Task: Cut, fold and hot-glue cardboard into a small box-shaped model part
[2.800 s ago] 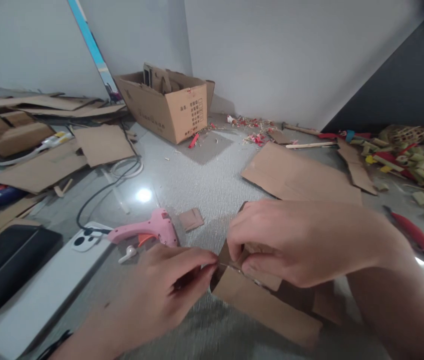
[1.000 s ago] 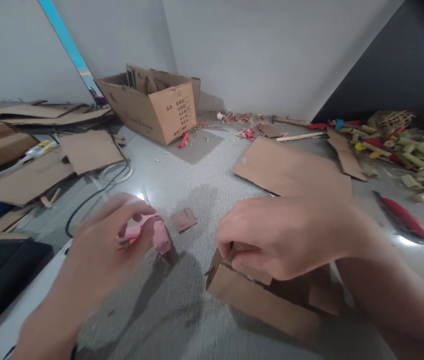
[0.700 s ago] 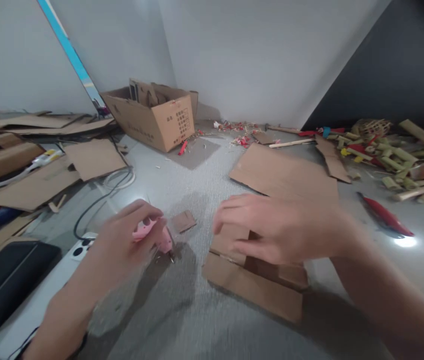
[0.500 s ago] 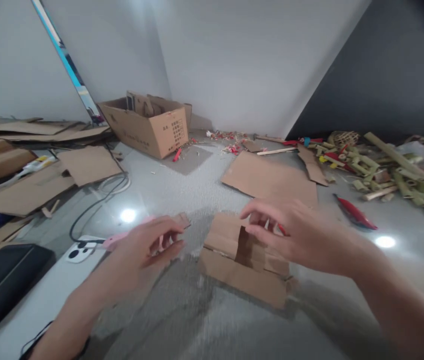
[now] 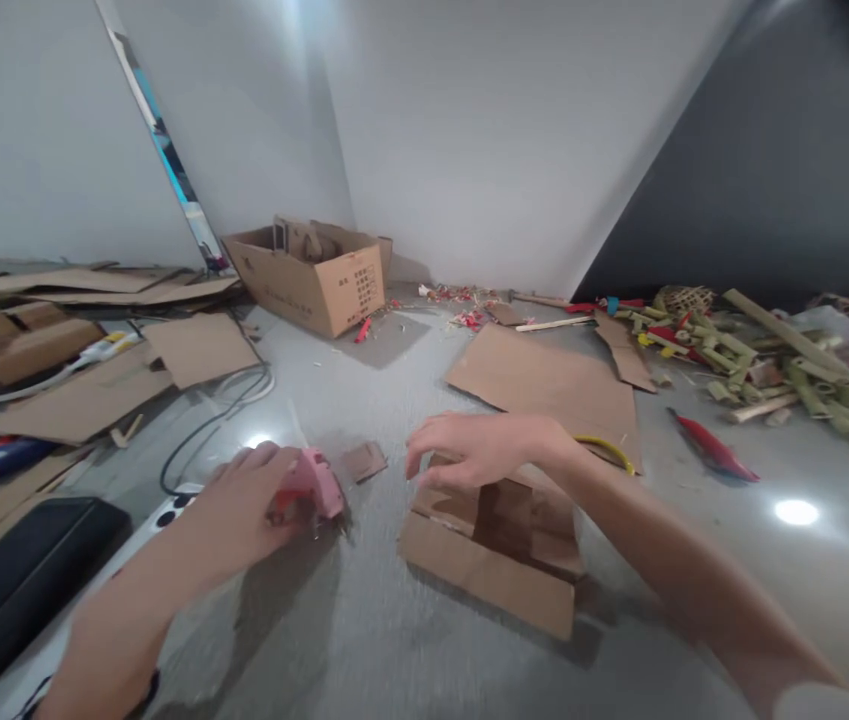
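Note:
My left hand point(image 5: 251, 495) is closed around a pink tape dispenser point(image 5: 323, 482), low over the grey surface. Its fingers hide part of it. Beside the dispenser lies a small cardboard scrap point(image 5: 365, 462). My right hand point(image 5: 469, 448) hovers over the back left of a small folded cardboard box point(image 5: 491, 575), fingers loosely bent and apart, with nothing visible in them. A dark rectangular opening shows in the box's top. Behind my right wrist, a yellow curved handle point(image 5: 608, 450) rests on a flat cardboard sheet point(image 5: 544, 375), mostly hidden by my arm.
A larger open carton point(image 5: 304, 285) stands at the back. Bamboo pieces point(image 5: 739, 350) and a red pointed object point(image 5: 716, 448) lie on the right. Cardboard sheets point(image 5: 199, 350), a dark cable point(image 5: 184, 440), a white phone point(image 5: 169, 512) and a black case point(image 5: 34, 580) are on the left.
My left hand has closed on the pink tape dispenser and brought it into clearer view. My right hand has moved left across the small box. The view has shifted slightly.

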`<state>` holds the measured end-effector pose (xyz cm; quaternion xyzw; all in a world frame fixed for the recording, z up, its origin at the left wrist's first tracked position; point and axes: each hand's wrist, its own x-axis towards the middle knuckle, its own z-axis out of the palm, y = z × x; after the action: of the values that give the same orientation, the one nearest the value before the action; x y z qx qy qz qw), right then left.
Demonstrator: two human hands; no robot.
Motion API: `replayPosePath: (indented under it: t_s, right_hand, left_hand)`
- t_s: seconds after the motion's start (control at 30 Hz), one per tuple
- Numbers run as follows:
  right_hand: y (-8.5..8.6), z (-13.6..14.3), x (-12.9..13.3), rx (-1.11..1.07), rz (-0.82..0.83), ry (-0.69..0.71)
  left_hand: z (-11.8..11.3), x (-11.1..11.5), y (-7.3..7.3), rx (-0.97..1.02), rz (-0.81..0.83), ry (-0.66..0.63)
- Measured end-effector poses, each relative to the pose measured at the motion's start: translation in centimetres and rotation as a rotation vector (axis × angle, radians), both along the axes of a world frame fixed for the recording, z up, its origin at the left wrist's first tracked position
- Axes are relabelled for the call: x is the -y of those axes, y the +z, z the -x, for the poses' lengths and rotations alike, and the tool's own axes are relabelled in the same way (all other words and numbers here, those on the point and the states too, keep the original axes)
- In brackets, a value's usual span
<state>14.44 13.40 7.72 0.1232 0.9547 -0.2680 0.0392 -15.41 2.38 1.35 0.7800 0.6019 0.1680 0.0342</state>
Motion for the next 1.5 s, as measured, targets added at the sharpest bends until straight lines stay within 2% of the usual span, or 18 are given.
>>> replayPosePath:
  t_s: [0.1, 0.2, 0.3, 0.37, 0.5, 0.6, 0.73, 0.8, 0.93, 1.03, 1.2, 1.5]
  right_hand:
    - [-0.6, -0.1, -0.6, 0.008, 0.054, 0.008]
    - [-1.2, -0.4, -0.9, 0.027, 0.100, 0.009]
    - [-1.8, -0.5, -1.2, 0.043, 0.133, 0.018]
    - [-2.0, -0.6, -1.3, 0.048, 0.148, 0.023]
    - [-2.0, -0.8, -1.4, 0.048, 0.167, 0.018]
    - [-1.7, -1.0, -1.3, 0.053, 0.180, 0.011]
    - [-1.1, -1.2, -1.1, 0.069, 0.187, -0.018]
    - [-0.9, -1.3, -1.0, 0.077, 0.193, -0.029]
    - [-0.8, -1.6, -0.8, 0.078, 0.196, -0.033]
    - [-0.9, -1.9, -0.8, 0.068, 0.187, -0.014]
    - [-0.8, -2.1, -0.8, 0.055, 0.203, 0.007]
    - [-0.3, -1.9, -0.6, 0.069, 0.191, 0.008]
  left_hand:
    - [0.3, -0.4, -1.2, -0.117, 0.010, 0.093]
    - [0.6, -0.6, -1.3, -0.147, -0.064, 0.116]
    - [0.6, -0.5, -0.1, -0.140, -0.062, -0.012]
    - [0.4, -0.3, 0.9, -0.122, -0.006, -0.048]
    - [-0.5, -0.1, 2.5, -0.046, -0.013, 0.069]
    - [-1.1, -0.3, 3.6, 0.041, -0.204, 0.096]
    - [-2.1, -0.8, 5.5, 0.053, -0.512, 0.014]
    - [-2.7, -1.1, 6.0, 0.018, -0.604, -0.028]
    - [-4.0, -1.6, 5.2, 0.023, -0.585, -0.226]
    - [-4.3, -1.6, 3.7, 0.062, -0.594, -0.286]
    - [-3.6, -1.7, 2.1, 0.021, -0.700, -0.282]
    - [-3.9, -1.8, 1.0, -0.071, -0.712, -0.216]
